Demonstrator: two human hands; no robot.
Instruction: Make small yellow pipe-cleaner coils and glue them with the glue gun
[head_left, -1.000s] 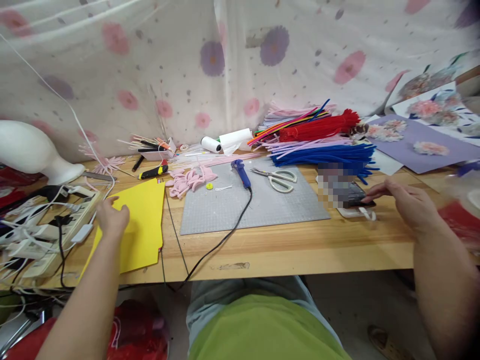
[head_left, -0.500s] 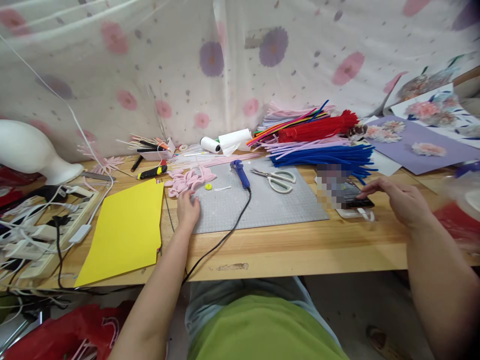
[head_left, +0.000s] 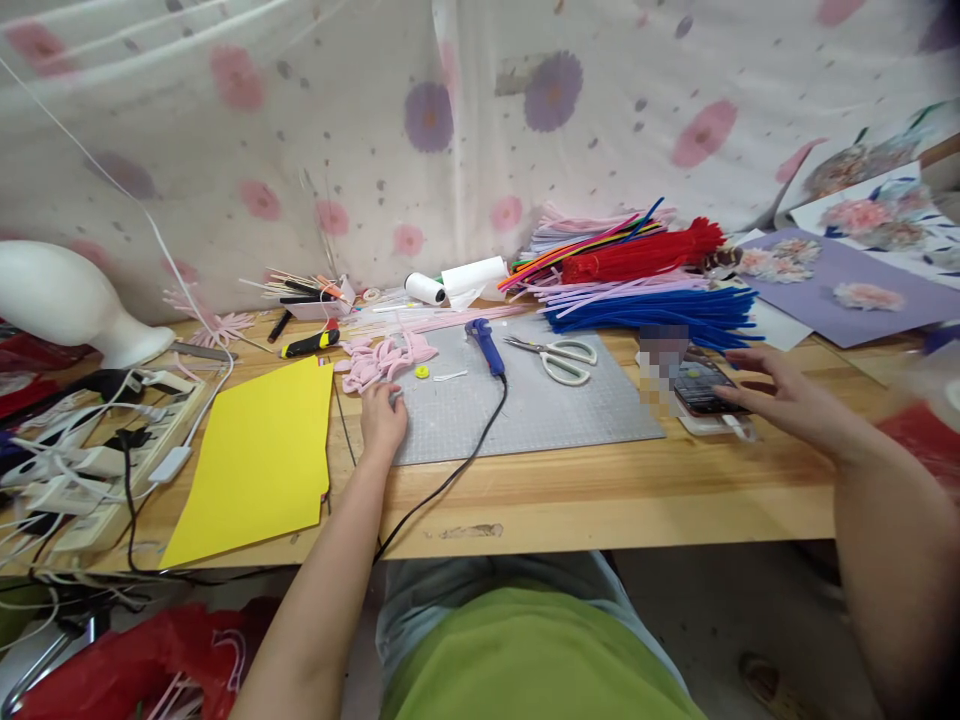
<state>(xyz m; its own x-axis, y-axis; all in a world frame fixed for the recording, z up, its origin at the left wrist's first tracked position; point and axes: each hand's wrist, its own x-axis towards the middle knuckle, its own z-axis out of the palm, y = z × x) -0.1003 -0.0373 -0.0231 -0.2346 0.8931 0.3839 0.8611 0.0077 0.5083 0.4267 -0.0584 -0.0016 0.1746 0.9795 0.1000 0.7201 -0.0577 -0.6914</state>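
Note:
My left hand (head_left: 384, 420) rests at the left edge of the grey cutting mat (head_left: 450, 435), fingers loosely spread and holding nothing I can see. Just beyond its fingertips lies a heap of pink fuzzy loops (head_left: 379, 362). My right hand (head_left: 795, 400) is open over the right side of a phone (head_left: 709, 386), fingers apart and fingertips by the screen; whether they touch it I cannot tell. Part of the screen is blurred out. On the mat lie a blue glue gun (head_left: 487, 348), scissors (head_left: 562, 360) and a small yellow disc (head_left: 421, 371).
Yellow sheets (head_left: 259, 450) lie left of the mat, beside a cable-filled power strip (head_left: 105, 515) and a white foam head (head_left: 67, 300). Blue (head_left: 660, 318) and red pipe cleaners (head_left: 645, 252) are piled behind. The glue gun's black cord (head_left: 457, 472) crosses the front edge.
My right hand has drawn back slightly from the phone, its fingers opening wider and uncovering more screen. My left hand stays by the pink loops. The view has shifted a little.

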